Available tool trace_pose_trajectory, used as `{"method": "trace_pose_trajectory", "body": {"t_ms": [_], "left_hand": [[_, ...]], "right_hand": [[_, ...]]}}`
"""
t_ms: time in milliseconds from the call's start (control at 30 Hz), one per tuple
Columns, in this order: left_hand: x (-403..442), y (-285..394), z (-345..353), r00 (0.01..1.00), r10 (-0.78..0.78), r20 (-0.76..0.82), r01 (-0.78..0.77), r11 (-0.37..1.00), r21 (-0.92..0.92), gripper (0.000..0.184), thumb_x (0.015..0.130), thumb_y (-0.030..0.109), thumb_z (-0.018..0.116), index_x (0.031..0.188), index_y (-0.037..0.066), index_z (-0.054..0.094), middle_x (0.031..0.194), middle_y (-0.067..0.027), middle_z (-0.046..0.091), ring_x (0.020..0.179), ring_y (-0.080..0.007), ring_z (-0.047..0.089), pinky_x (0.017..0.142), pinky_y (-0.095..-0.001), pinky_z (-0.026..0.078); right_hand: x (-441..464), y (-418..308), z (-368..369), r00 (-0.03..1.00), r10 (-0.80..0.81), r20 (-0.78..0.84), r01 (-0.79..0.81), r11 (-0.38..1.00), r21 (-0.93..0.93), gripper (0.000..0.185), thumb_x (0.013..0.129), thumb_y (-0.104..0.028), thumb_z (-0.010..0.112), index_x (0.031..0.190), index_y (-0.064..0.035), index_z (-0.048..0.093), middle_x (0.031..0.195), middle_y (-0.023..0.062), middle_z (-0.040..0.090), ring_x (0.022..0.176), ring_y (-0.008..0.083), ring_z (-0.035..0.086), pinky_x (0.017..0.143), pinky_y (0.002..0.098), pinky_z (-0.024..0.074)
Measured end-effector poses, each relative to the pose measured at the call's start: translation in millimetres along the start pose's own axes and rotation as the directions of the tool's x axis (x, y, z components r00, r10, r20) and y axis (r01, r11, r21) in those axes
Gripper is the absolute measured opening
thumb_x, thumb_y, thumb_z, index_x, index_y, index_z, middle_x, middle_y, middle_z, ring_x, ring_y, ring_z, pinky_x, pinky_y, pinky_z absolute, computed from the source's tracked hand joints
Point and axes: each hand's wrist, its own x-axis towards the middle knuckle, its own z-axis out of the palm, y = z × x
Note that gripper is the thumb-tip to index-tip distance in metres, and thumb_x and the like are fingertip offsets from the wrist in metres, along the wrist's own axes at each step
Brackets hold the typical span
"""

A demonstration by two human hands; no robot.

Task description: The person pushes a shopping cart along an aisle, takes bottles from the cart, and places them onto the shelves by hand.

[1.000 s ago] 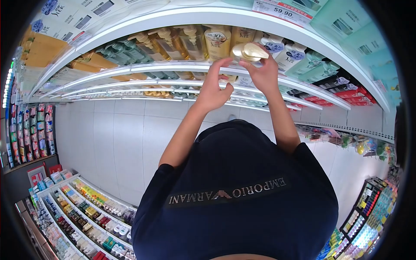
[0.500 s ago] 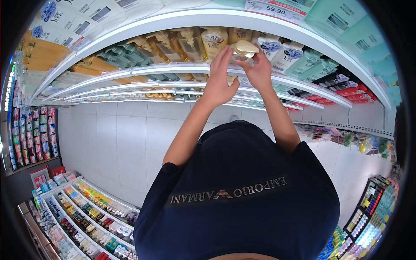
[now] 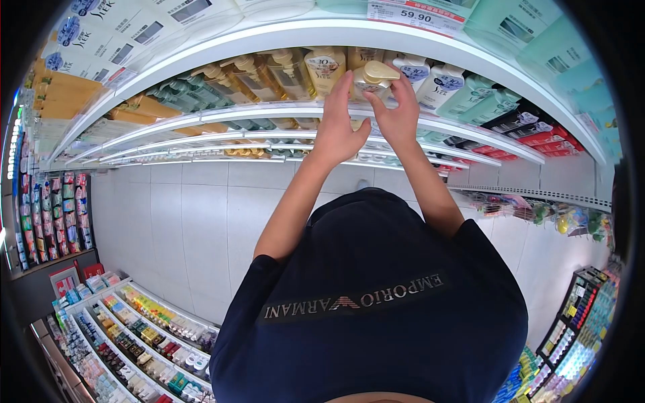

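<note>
A cream pump bottle (image 3: 371, 86) with a pale yellow pump head stands at the front of the upper shelf, between my two hands. My left hand (image 3: 341, 124) has its fingers along the bottle's left side, with the thumb held away from it. On the other side, my right hand (image 3: 396, 111) grips it with fingers and thumb near the pump head. The lower part of the bottle is hidden behind my hands. A yellow-labelled pump bottle (image 3: 325, 70) is just left of it, and white bottles (image 3: 441, 87) are to the right.
Amber pump bottles (image 3: 290, 72) fill the shelf on the left; green (image 3: 470, 97) and red packs (image 3: 547, 140) are on the right. The upper shelf edge (image 3: 269, 39) overhangs my hands. Behind me, a stocked display shelf (image 3: 134, 336) stands on the tiled floor (image 3: 188, 228).
The pump bottle has turned slightly between my hands, and more of its front label shows. My hands have hardly moved.
</note>
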Motion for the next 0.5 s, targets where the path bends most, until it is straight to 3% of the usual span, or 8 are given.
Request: {"method": "trace_pose_trajectory", "body": {"t_ms": [67, 133, 200, 267, 300, 367, 500], "left_hand": [[-0.1, -2.9, 1.1, 1.000, 0.013, 0.000, -0.013, 1.000, 0.016, 0.088, 0.075, 0.003, 0.068, 0.148, 0.000, 0.020, 0.150, -0.0216, 0.029, 0.129, -0.0374, 0.039, 0.105, -0.0403, 0.038], [1.2, -5.0, 1.8, 1.000, 0.029, -0.001, -0.029, 0.999, 0.031, 0.089, 0.075, 0.003, 0.069, 0.149, 0.000, 0.019, 0.151, -0.0215, 0.029, 0.127, -0.0366, 0.042, 0.104, -0.0397, 0.040], [2.0, -4.2, 0.6, 1.000, 0.004, -0.001, -0.004, 1.000, -0.023, 0.090, 0.077, 0.006, 0.069, 0.151, 0.007, 0.017, 0.153, -0.0138, 0.026, 0.115, -0.0244, 0.052, 0.083, -0.0336, 0.050], [2.5, 1.5, -1.2, 0.999, -0.026, 0.023, 0.027, 0.998, -0.054, 0.091, 0.077, 0.005, 0.069, 0.151, 0.006, 0.015, 0.154, -0.0140, 0.025, 0.114, -0.0242, 0.054, 0.083, -0.0337, 0.050], [2.9, 4.9, -2.2, 0.997, -0.055, 0.047, 0.059, 0.995, -0.083, 0.092, 0.078, 0.005, 0.069, 0.152, 0.006, 0.014, 0.154, -0.0141, 0.025, 0.113, -0.0240, 0.055, 0.084, -0.0337, 0.050], [5.3, 6.5, -2.6, 0.996, -0.070, 0.060, 0.075, 0.993, -0.091, 0.093, 0.078, 0.005, 0.069, 0.152, 0.006, 0.012, 0.154, -0.0143, 0.024, 0.113, -0.0243, 0.055, 0.084, -0.0338, 0.050], [9.7, 4.9, -3.2, 0.997, -0.063, 0.045, 0.068, 0.991, -0.116, 0.094, 0.078, 0.007, 0.068, 0.152, 0.002, 0.009, 0.155, -0.0182, 0.022, 0.111, -0.0283, 0.056, 0.084, -0.0357, 0.050]], "right_hand": [[0.7, -6.9, -2.4, 0.994, -0.105, -0.006, 0.101, 0.975, -0.199, 0.045, 0.073, -0.014, 0.079, 0.115, -0.0047, 0.064, 0.128, 0.0109, 0.058, 0.112, 0.0281, 0.060, 0.093, 0.0324, 0.0493], [0.5, -8.4, -3.9, 0.991, -0.134, -0.009, 0.127, 0.959, -0.255, 0.045, 0.075, -0.016, 0.080, 0.115, -0.0038, 0.065, 0.128, 0.0125, 0.058, 0.114, 0.0280, 0.059, 0.092, 0.0333, 0.0498], [0.6, -6.4, -3.9, 0.987, -0.162, -0.008, 0.151, 0.939, -0.310, 0.044, 0.076, -0.018, 0.080, 0.115, -0.0029, 0.065, 0.127, 0.0142, 0.058, 0.117, 0.0280, 0.057, 0.090, 0.0342, 0.0503], [-0.2, -0.3, -3.1, 0.968, -0.245, -0.050, 0.194, 0.863, -0.465, 0.046, 0.075, -0.020, 0.081, 0.115, -0.0039, 0.066, 0.126, 0.0117, 0.059, 0.096, 0.0230, 0.066, 0.076, 0.0315, 0.0542], [0.6, -2.6, -4.0, 0.968, -0.245, -0.055, 0.192, 0.863, -0.467, 0.046, 0.075, -0.020, 0.081, 0.115, -0.0039, 0.066, 0.126, 0.0117, 0.059, 0.096, 0.0230, 0.066, 0.076, 0.0315, 0.0542], [4.9, -9.2, -5.7, 0.999, -0.052, 0.007, 0.051, 0.928, -0.369, 0.045, 0.077, -0.022, 0.080, 0.116, -0.0050, 0.066, 0.125, 0.0092, 0.061, 0.068, 0.0165, 0.067, 0.060, 0.0280, 0.0534], [10.6, -5.6, -4.0, 0.992, -0.122, 0.010, 0.116, 0.916, -0.384, 0.042, 0.079, -0.024, 0.078, 0.115, -0.0059, 0.066, 0.124, 0.0071, 0.062, 0.052, 0.0118, 0.061, 0.052, 0.0253, 0.0504]]}}
